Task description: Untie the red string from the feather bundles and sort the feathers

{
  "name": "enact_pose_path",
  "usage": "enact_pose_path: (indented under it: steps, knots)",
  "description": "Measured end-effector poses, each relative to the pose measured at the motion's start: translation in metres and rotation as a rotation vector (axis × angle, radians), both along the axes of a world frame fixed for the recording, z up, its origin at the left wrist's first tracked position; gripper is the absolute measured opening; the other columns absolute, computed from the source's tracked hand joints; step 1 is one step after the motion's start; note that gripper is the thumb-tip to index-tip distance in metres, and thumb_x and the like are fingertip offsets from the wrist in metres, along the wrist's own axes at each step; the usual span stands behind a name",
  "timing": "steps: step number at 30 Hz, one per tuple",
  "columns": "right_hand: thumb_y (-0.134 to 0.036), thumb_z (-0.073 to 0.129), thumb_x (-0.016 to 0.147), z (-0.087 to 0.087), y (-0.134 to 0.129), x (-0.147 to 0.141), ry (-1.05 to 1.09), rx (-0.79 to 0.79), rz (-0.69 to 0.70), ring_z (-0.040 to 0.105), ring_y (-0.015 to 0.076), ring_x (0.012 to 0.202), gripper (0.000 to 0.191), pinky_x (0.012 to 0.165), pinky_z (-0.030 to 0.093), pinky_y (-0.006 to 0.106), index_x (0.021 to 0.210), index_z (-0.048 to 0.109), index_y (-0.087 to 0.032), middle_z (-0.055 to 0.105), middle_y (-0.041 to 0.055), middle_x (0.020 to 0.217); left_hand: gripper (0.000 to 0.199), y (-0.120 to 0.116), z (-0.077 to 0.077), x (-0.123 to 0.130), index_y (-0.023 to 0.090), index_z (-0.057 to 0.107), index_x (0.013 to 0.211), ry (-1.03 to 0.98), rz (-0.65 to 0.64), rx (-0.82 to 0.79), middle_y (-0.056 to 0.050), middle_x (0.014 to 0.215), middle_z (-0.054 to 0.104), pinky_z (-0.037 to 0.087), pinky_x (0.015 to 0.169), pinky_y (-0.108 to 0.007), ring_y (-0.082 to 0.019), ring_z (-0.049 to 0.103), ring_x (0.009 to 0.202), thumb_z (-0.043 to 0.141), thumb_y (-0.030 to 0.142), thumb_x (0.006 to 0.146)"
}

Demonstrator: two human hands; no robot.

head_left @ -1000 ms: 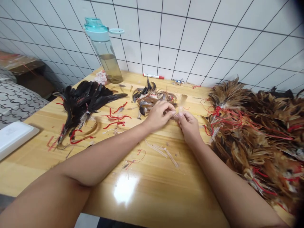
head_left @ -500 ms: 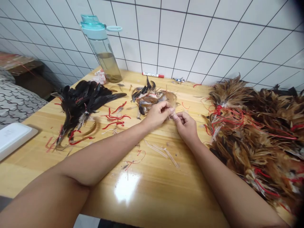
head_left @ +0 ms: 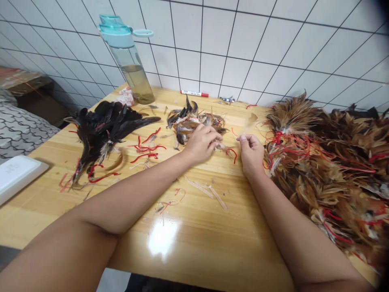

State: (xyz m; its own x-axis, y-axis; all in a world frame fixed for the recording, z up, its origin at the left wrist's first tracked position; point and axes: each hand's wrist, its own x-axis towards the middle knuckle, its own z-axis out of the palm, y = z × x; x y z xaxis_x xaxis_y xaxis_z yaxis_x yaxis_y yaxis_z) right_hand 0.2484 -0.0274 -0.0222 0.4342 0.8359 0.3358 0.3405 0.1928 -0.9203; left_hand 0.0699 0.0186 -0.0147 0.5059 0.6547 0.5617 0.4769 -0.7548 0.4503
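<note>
My right hand pinches a small tan feather by its quill, with the blurred vane pointing up. My left hand rests on the near side of a small pile of loose brown and black feathers. Its fingers are loosely bent and a little apart, with the tips over the pile's right edge; the thumb is hidden. Between the two hands, a short red string lies at the end of some pale fluff.
Black feathers and red strings lie left. A large heap of tied brown feather bundles fills the right side. A water bottle, a red-and-white marker and the tiled wall stand behind. A white device sits at the left edge.
My hands, together before, have parted. The right has moved right with a feather in its pinch; the left has lowered onto the feather pile. The red string between them now shows.
</note>
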Motion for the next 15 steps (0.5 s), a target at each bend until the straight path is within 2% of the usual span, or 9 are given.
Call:
enact_pose_path:
  steps: [5,10,15]
  knots:
    - [-0.041,0.053,0.082,-0.0038,-0.0014,-0.0052,-0.13,-0.078,0.052,0.05,0.0138,0.061,0.023,0.061,0.041,0.027,0.076,0.059,-0.02,0.062,0.0004,0.068,0.025,0.0001,-0.0086,0.0013,0.019,0.07,0.105,0.173,-0.013,0.166,-0.009,0.1,0.061,0.042,0.086,-0.04,-0.026,0.045,0.099,0.055,0.017,0.085]
    - [-0.037,0.053,0.083,-0.0021,-0.004,-0.009,-0.209,-0.127,0.032,0.046,0.0134,0.056,0.021,0.058,0.036,0.027,0.073,0.06,-0.02,0.058,-0.0014,0.062,0.019,0.0027,-0.01,0.0011,0.017,0.07,0.089,0.225,-0.001,0.164,-0.01,0.094,0.06,0.041,0.084,-0.04,-0.026,0.045,0.096,0.051,0.017,0.087]
    - [-0.036,0.053,0.082,-0.0006,-0.004,-0.0083,-0.223,-0.148,0.023,0.043,0.0131,0.054,0.02,0.056,0.034,0.027,0.072,0.059,-0.02,0.053,-0.0028,0.058,0.016,0.0007,-0.0027,0.0004,0.016,0.063,0.086,0.14,0.027,0.131,-0.009,0.094,0.06,0.04,0.087,-0.039,-0.024,0.047,0.094,0.048,0.015,0.088]
